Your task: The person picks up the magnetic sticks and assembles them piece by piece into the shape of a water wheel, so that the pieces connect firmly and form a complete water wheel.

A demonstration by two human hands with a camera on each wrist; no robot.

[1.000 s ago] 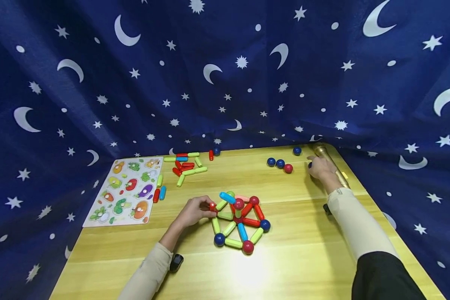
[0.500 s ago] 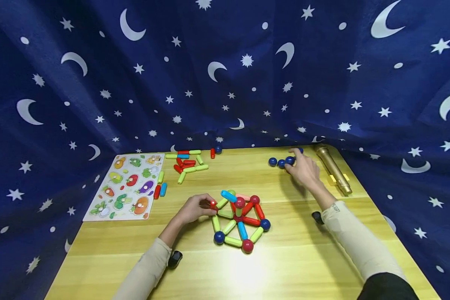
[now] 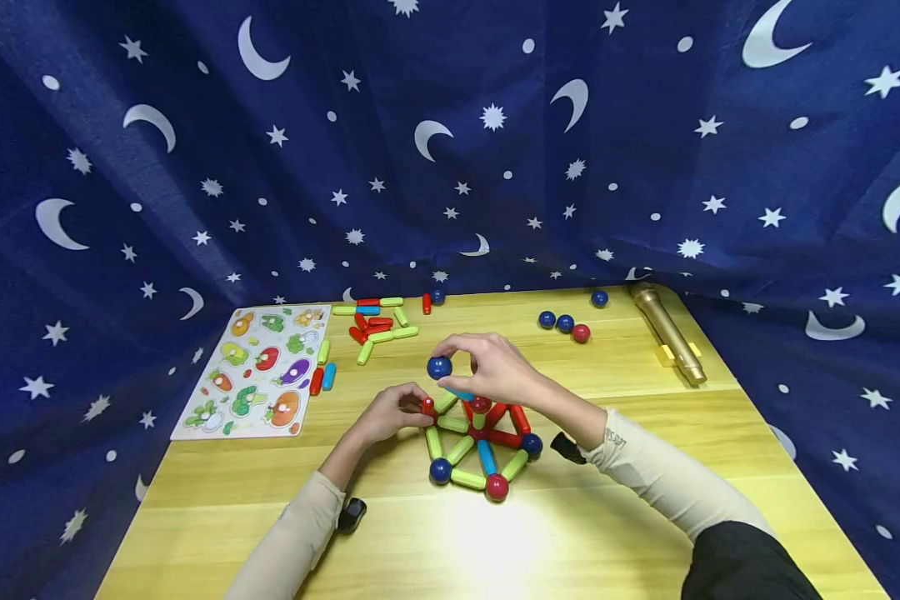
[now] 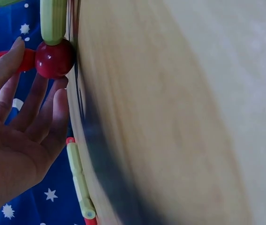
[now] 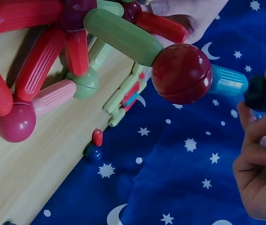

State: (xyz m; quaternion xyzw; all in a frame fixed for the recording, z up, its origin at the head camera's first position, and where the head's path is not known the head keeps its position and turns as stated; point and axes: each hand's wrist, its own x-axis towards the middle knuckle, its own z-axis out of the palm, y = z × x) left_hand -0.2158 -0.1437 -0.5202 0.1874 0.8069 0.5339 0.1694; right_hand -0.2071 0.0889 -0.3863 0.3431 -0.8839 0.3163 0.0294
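Note:
A wheel-like structure of magnetic sticks and balls lies mid-table; from its red hub an upright green stick (image 5: pixel 123 36) carries a red ball (image 5: pixel 182 73). A light blue stick (image 5: pixel 229 80) juts from that ball. My right hand (image 3: pixel 495 368) pinches a dark blue ball (image 3: pixel 439 367) between thumb and fingers, right at the blue stick's free end. At the structure's left side, my left hand (image 3: pixel 386 414) pinches a short red stick (image 4: pixel 27 60) that stands on a rim red ball (image 4: pixel 54 58).
Several loose sticks (image 3: pixel 378 327) lie at the back left beside a vegetable puzzle board (image 3: pixel 187 427). Toward the back right are loose blue balls (image 3: pixel 547 320), a red ball (image 3: pixel 581 333) and a gold tube (image 3: pixel 667 333). A starry curtain (image 3: pixel 450 167) hangs behind the table.
My right hand has come left from the back right, past the loose balls, to the top of the structure, with a blue ball in its fingers. My left hand keeps its place.

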